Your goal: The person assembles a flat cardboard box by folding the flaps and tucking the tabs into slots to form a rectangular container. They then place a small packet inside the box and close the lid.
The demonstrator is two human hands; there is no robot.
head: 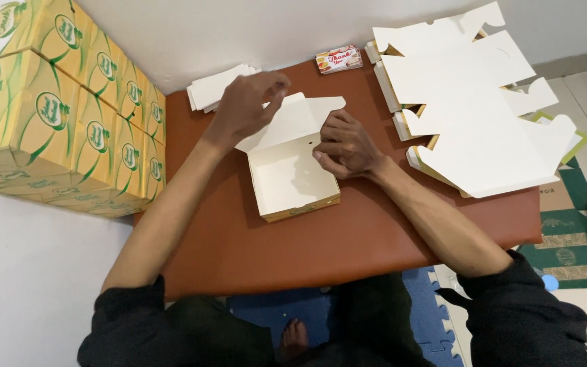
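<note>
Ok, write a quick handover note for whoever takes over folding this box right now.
Left hand: lifted over the lid flap of the open white cardboard box, fingers spread, holding nothing.
Right hand: pressing the box's right wall.
Done: box base and walls formed; finished yellow-green printed boxes stacked at left.
Left: lid still open; pile of flat white die-cut blanks waits at right on the brown table.

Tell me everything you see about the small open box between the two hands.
The small open box looks like thin cardboard, white inside with yellow-gold outer walls. It is folded into a shallow tray and sits upright on the brown table, near its middle. Its white lid flap is open, leaning away from the person. The right hand presses at the box's right wall; the left hand is over the flap's left edge.
</note>
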